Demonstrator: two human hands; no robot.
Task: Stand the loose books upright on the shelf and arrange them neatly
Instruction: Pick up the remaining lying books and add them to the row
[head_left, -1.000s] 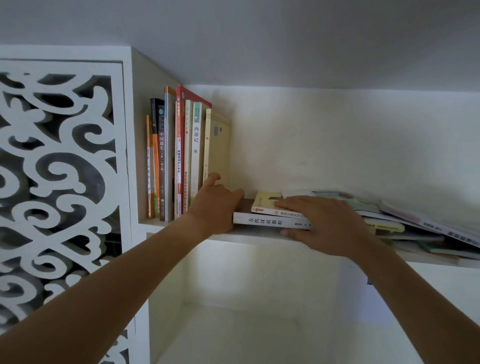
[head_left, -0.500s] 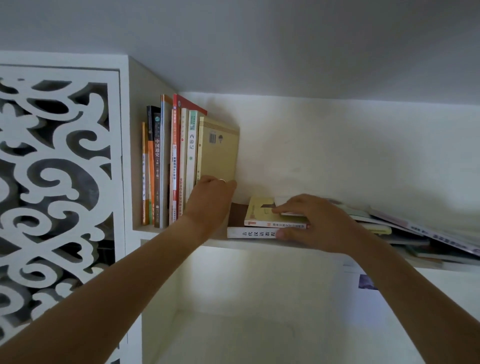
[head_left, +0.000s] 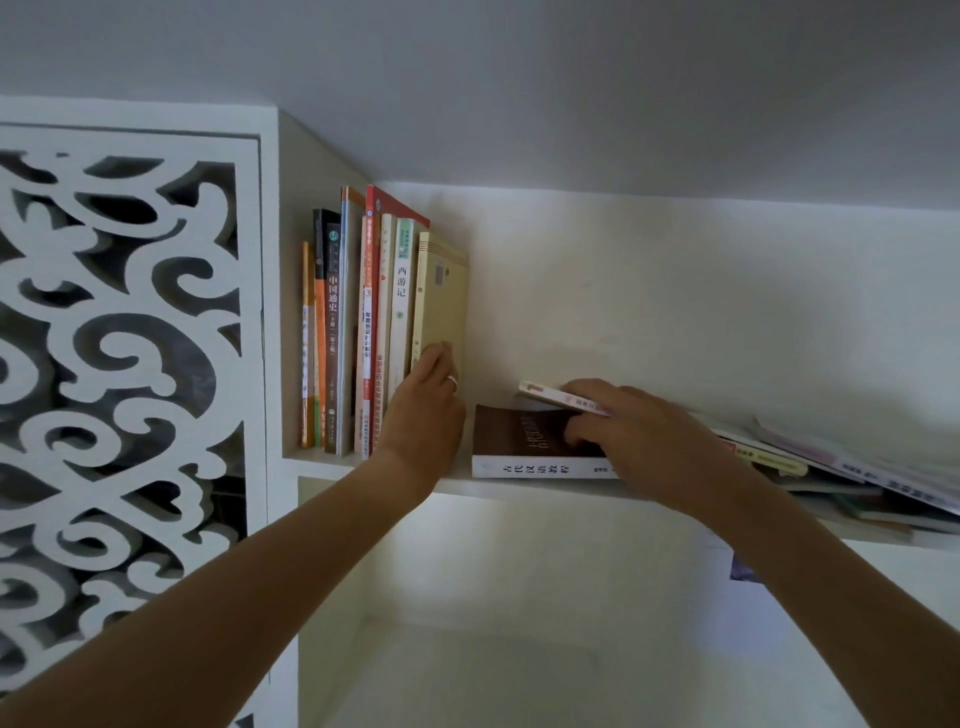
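Left hand (head_left: 423, 415) presses flat, fingers straight, against the upright pale-yellow paperback (head_left: 441, 306). Right hand (head_left: 639, 441) pinches a thin cream book (head_left: 550, 396), tilted above the flat brown-covered book (head_left: 519, 436).

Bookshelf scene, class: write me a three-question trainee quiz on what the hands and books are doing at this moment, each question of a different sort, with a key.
1. True or false: the left hand rests against the tan book at the end of the upright row.
2. Which book is the right hand lifting? A) the brown book with the white spine B) the thin yellow book above it C) a book from the upright row
3. Fill in: the brown book lies ____ on the shelf.

Key
1. True.
2. B: the thin yellow book is raised off the brown one, pinched in the fingers.
3. Flat.
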